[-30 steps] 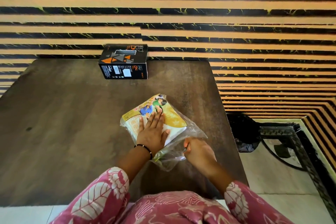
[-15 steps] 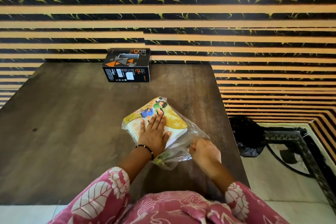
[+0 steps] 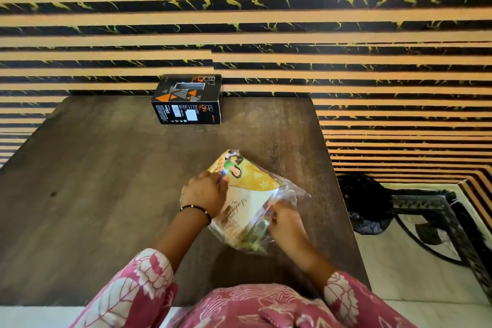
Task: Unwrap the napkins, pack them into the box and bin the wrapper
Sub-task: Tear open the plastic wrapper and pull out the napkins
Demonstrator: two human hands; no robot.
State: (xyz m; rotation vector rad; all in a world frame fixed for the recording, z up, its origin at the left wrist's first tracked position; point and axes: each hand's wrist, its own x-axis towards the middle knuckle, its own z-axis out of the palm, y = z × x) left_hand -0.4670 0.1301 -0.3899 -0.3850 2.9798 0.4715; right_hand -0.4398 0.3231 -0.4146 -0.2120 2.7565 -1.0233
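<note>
A pack of napkins (image 3: 249, 194), yellow and white with a printed picture, sits in a clear plastic wrapper (image 3: 290, 194) on the dark wooden table (image 3: 106, 181). The pack is tilted up off the table. My left hand (image 3: 205, 192) grips the pack's left edge. My right hand (image 3: 285, 224) pinches the loose wrapper at the pack's near right end. A black box (image 3: 187, 100) with orange triangles stands shut at the table's far edge, well beyond both hands.
A black bin bag (image 3: 364, 202) sits on the floor just right of the table. A dark metal frame (image 3: 436, 216) lies on the floor past it. A striped wall stands right behind the table.
My left hand went from lying flat on the pack to gripping its left edge, and the pack has tilted up. My right hand moved up along the wrapper's loose end.
</note>
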